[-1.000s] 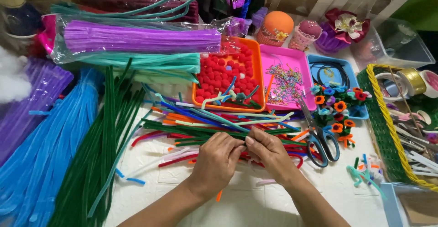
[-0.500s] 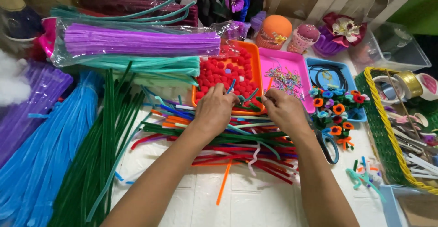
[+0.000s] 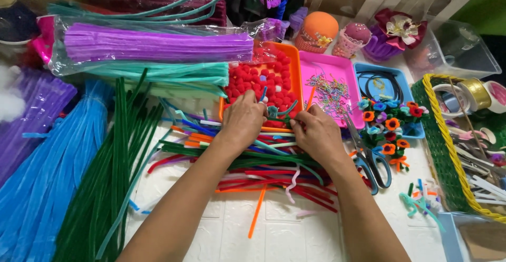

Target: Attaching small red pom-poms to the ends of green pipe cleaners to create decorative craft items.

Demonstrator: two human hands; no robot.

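My left hand [image 3: 242, 119] and my right hand [image 3: 315, 133] reach over a loose heap of mixed-colour pipe cleaners [image 3: 247, 162] to the front edge of an orange tray [image 3: 293, 80] filled with red pompoms [image 3: 263, 83]. Between the fingertips of both hands is a short teal pipe cleaner piece [image 3: 284, 112], pinched at its two ends. Whether it is bent or twisted there is too small to tell. Both forearms come in from the bottom of the view.
Bundles of green [image 3: 113, 177], blue [image 3: 47, 177] and purple [image 3: 158, 46] pipe cleaners lie left and behind. A pink tray [image 3: 327, 64], a blue tray [image 3: 392, 80] with small flowers [image 3: 387, 125], scissors [image 3: 369, 156] and a green-yellow basket [image 3: 437, 151] with tape rolls stand right.
Both hands have moved away from me, from the near side of the pipe cleaner heap up to the orange tray's edge, and now pinch a teal piece.
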